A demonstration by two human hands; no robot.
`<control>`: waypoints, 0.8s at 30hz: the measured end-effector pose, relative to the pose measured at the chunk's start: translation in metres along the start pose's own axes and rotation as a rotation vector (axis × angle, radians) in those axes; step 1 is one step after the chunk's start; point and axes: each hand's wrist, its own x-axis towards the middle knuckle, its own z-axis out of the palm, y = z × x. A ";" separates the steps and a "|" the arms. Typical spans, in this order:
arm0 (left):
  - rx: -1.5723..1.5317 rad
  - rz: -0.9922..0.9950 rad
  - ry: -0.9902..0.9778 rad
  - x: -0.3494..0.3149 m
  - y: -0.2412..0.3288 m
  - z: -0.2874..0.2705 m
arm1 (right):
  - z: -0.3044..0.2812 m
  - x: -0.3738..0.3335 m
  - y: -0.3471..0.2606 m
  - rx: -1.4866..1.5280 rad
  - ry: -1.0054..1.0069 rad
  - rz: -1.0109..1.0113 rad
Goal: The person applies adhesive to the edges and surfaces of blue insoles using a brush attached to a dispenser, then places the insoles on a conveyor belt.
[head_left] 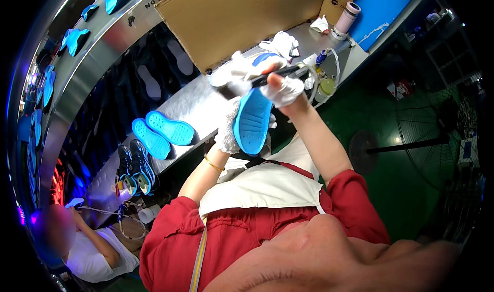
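Note:
My left hand (228, 131), in a white knit glove, is closed around a bright blue shoe sole (253, 121). The sole stands nearly upright, its ribbed inner face turned toward me. Above its top end, my right hand (284, 90) grips a dark-handled brush (278, 74). White coverings wrap part of that hand, and the thumb is bare. The brush's far end is smeared by motion, so whether it touches the sole cannot be told. Two more blue soles, one left (151, 139) and one right (170, 128), lie side by side on the metal bench.
Dark shoes (138, 167) stand at the bench's left. Behind the bench rises a cardboard sheet (242, 19). White cloths (282, 44), a pink bottle (346, 20) and a yellow-green jar (325, 88) sit toward the right. A curved metal rack carries blue pieces; another person (95, 251) sits lower left.

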 end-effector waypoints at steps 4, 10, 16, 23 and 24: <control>0.035 -0.029 -0.002 -0.005 -0.005 -0.005 | -0.019 0.017 -0.021 0.088 0.119 -0.144; 0.032 0.058 0.029 -0.005 0.001 -0.003 | -0.032 0.001 -0.035 0.234 0.170 -0.246; 0.255 0.239 0.077 0.016 0.061 0.046 | -0.013 -0.014 -0.044 0.177 0.191 -0.319; -0.068 0.376 -0.322 0.114 0.239 0.133 | -0.010 -0.021 -0.041 0.269 0.200 -0.221; -0.058 0.487 -0.263 0.131 0.269 0.125 | -0.008 -0.022 -0.039 0.254 0.196 -0.225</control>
